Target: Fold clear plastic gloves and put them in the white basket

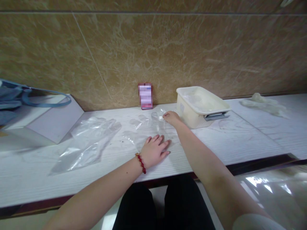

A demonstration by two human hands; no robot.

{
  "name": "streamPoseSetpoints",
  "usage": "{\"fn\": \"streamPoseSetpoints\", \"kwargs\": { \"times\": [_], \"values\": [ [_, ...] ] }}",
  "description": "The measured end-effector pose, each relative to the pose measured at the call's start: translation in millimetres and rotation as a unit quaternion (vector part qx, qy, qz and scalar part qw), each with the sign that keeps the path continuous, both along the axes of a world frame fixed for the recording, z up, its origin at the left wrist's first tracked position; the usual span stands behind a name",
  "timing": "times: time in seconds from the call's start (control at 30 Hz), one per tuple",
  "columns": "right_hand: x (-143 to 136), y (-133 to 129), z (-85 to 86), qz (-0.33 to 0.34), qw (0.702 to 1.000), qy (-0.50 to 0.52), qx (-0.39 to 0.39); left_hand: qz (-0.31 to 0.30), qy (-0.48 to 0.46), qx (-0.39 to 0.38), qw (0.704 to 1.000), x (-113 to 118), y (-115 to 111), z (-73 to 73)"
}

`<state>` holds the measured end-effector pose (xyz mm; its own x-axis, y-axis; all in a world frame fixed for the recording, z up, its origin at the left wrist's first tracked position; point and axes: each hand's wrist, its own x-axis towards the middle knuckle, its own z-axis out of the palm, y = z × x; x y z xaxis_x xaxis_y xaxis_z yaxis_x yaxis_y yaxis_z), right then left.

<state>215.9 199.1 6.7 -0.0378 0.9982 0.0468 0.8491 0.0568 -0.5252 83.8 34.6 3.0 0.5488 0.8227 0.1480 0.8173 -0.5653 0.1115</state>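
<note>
A clear plastic glove [157,123] lies on the white wood-grain table [203,147] in front of me. My left hand [155,150], with a red bead bracelet at the wrist, rests flat on its lower part, fingers spread. Farther up and to the right, my right hand [171,118] has its fingertips pinched on the glove's far edge. To the left lies a pile of clear plastic gloves [88,140]. Just right of my right hand stands a cream plastic bin [192,113] with a grey handle and some clear film inside.
A blurred phone [145,96] leans on the brown marble wall at the back. A white box [50,124] with blue cloth and a blue strap [48,103] is at the left. Crumpled translucent plastic [263,104] lies at the far right. The table's front edge runs close to my knees.
</note>
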Motion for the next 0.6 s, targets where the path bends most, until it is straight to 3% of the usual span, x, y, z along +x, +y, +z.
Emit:
{"fn": "streamPoseSetpoints", "kwargs": {
  "times": [0.27,0.6],
  "values": [
    [1,3,-6.2,0.002,0.996,0.085,-0.009,0.036,-0.057,-0.018,0.998,-14,12,-1.2],
    [-2,-3,-0.2,-0.019,0.99,0.137,0.013,0.065,-0.121,-0.015,0.99,-23,27,-3.8]
  ]
}}
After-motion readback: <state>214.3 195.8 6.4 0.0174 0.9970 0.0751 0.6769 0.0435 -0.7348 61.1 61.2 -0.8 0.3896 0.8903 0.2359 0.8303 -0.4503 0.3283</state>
